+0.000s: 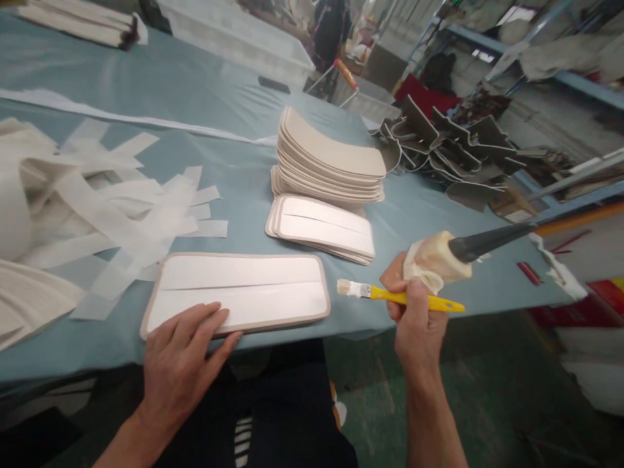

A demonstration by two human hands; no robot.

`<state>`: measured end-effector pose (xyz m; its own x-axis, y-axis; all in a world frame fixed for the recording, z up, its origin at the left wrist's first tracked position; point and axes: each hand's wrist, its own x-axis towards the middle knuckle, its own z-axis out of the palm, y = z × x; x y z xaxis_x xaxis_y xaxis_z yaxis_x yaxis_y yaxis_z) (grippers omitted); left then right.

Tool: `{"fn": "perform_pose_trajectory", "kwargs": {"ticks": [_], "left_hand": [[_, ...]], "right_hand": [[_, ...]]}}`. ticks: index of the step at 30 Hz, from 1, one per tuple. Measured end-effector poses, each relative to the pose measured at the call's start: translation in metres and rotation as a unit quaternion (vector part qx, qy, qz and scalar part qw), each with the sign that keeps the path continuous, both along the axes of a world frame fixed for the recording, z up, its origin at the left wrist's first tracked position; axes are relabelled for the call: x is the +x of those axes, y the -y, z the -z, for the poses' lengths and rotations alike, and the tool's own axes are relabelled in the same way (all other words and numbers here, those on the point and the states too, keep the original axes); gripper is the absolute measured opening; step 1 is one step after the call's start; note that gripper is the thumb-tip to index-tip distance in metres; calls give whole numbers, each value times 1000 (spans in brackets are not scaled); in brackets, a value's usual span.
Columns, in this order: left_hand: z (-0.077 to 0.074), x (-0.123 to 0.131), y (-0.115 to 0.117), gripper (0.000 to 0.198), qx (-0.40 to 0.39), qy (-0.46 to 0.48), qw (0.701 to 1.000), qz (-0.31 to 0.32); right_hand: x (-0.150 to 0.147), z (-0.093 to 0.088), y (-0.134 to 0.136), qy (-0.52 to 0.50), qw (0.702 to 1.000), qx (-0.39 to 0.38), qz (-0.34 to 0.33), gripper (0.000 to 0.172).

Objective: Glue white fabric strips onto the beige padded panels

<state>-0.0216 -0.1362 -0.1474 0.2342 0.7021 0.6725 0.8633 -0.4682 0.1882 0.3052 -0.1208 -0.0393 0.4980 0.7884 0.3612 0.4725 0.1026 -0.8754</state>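
Note:
My left hand (182, 354) lies flat, fingers spread, on the near left edge of a beige rounded panel (244, 289) with two white strips on its face. My right hand (414, 312) is closed round a yellow-handled brush (400, 296), bristles pointing left toward the panel. The same hand also grips a cream-coloured, cloth-wrapped tool head (436, 260) with a dark handle (492, 240) that sticks out to the right.
A low pile of taped panels (324, 229) and a taller stack of bare beige panels (331, 162) sit behind. Loose white strips (121, 208) litter the left of the blue-grey table (195, 91). Dark cut pieces (453, 146) lie far right.

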Motion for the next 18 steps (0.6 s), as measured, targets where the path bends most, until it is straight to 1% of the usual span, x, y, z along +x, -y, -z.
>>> {"fn": "perform_pose_trajectory", "kwargs": {"ticks": [2, 4, 7, 10, 13, 15, 18], "left_hand": [[1, -1, 0, 34, -4, -2, 1000, 0], [1, -1, 0, 35, -6, -5, 1000, -2], [0, 0, 0, 35, -7, -8, 1000, -7], [-4, 1, 2, 34, -16, -9, 1000, -9], [-10, 3, 5, 30, -34, -5, 999, -9], [-14, 3, 8, 26, -45, -3, 999, -19], [-20, 4, 10, 19, -55, 5, 998, -32]], "right_hand": [[5, 8, 2, -38, 999, 1, 22, 37], [7, 15, 2, -75, 997, -2, 26, 37], [3, 21, 1, -111, 994, 7, 11, 37], [-8, 22, 0, -126, 992, 19, -20, 36], [-27, 23, 2, -102, 992, 10, -79, 32], [-42, 25, 2, -56, 987, 11, -148, 26], [-64, 30, -2, 37, 967, 46, -246, 20]]}}
